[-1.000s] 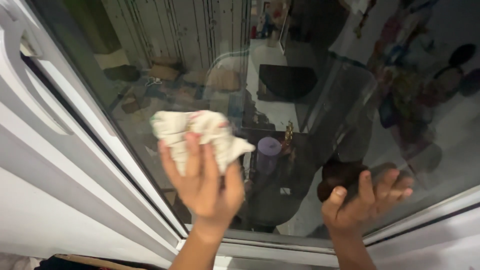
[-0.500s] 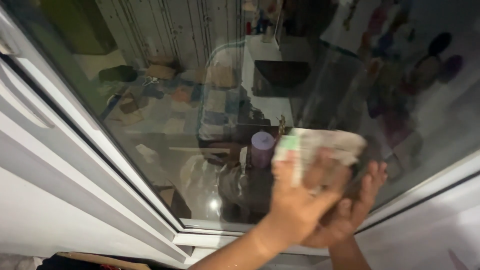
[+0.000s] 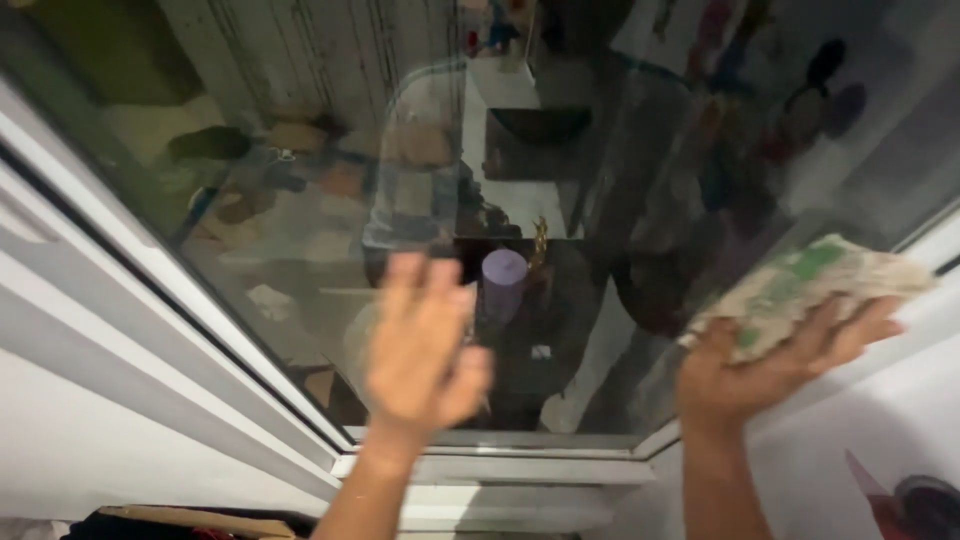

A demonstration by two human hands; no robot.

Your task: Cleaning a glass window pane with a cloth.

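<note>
Filling most of the view, the glass pane [image 3: 300, 230] slopes inside its white frame [image 3: 150, 330], with reflections across it. Against its lower right corner lies the crumpled cloth [image 3: 810, 285], pale with green patches, its long axis running up to the right along the frame edge. The right hand [image 3: 770, 365] presses it there from below, fingers [image 3: 860, 325] spread across its underside. The left hand [image 3: 425, 345], blurred, is empty at the pane's lower middle, fingers wide, well apart from the cloth.
</note>
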